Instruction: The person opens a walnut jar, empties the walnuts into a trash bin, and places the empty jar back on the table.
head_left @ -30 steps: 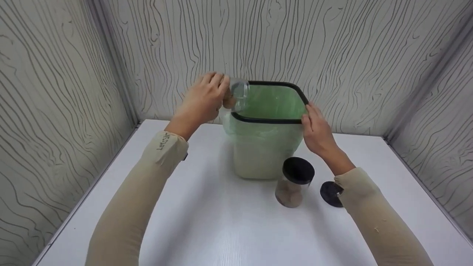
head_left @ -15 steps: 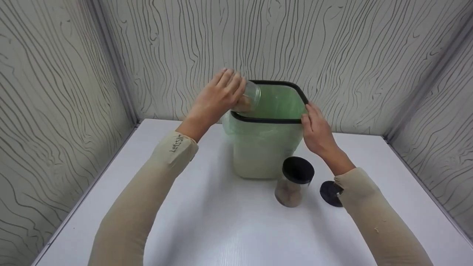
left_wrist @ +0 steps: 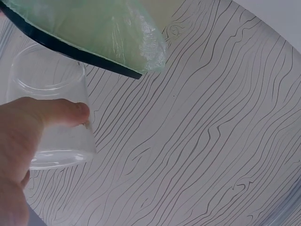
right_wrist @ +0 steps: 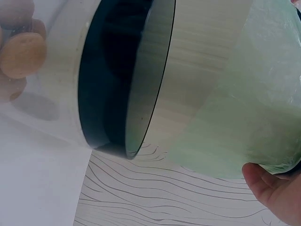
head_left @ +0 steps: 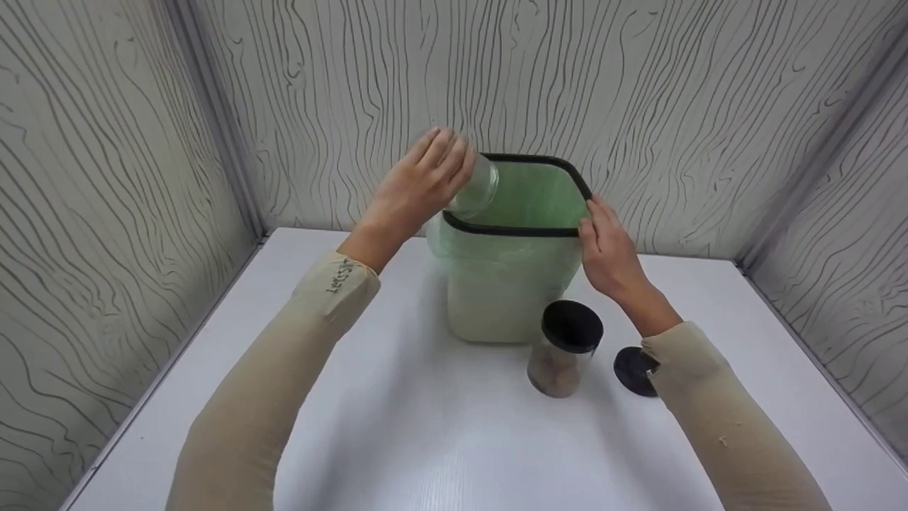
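Observation:
In the head view my left hand grips a clear plastic jar, tipped with its mouth over the left side of a bin. The left wrist view shows the jar's clear walls with no brown contents behind them, and my thumb lying across its side. The bin is pale, with a green bag liner folded over it and a black rim. My right hand holds the rim at its right corner, fingers over the edge; the thumb presses the liner in the right wrist view.
A second clear jar with a black lid stands before the bin, holding several round brown pieces. A loose black lid lies beside my right sleeve. Wood-grain patterned walls enclose the white table behind and at both sides.
My left hand has moved right, bringing the jar further over the bin and tipping it. Brown pieces seen in that jar earlier are gone from it now. My right hand stays at the rim.

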A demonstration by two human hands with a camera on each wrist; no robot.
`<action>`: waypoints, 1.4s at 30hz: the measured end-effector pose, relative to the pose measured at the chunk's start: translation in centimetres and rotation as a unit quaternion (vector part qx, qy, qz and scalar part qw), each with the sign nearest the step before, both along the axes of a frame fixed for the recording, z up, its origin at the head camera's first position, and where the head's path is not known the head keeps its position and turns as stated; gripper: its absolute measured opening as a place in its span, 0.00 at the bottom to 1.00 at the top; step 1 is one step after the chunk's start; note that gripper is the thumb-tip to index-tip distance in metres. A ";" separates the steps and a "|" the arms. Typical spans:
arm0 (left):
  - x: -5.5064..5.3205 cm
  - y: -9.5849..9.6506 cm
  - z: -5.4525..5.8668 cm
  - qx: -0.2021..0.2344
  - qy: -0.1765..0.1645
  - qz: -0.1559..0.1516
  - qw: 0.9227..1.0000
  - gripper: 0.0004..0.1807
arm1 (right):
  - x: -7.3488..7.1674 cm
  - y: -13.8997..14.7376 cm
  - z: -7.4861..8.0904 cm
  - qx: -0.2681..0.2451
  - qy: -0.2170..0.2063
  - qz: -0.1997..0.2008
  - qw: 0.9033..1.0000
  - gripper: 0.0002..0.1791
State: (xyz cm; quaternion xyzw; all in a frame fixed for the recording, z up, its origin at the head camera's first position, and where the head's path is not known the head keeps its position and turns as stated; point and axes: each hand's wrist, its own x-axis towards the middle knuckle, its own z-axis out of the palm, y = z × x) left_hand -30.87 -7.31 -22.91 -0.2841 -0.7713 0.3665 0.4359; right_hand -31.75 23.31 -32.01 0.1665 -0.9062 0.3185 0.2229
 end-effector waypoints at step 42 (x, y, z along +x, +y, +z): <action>1.0 -4.7 -6.0 0.654 -0.318 -0.144 0.671 0.53 | 0.1 0.0 0.1 0.007 -0.007 0.001 1.000 0.32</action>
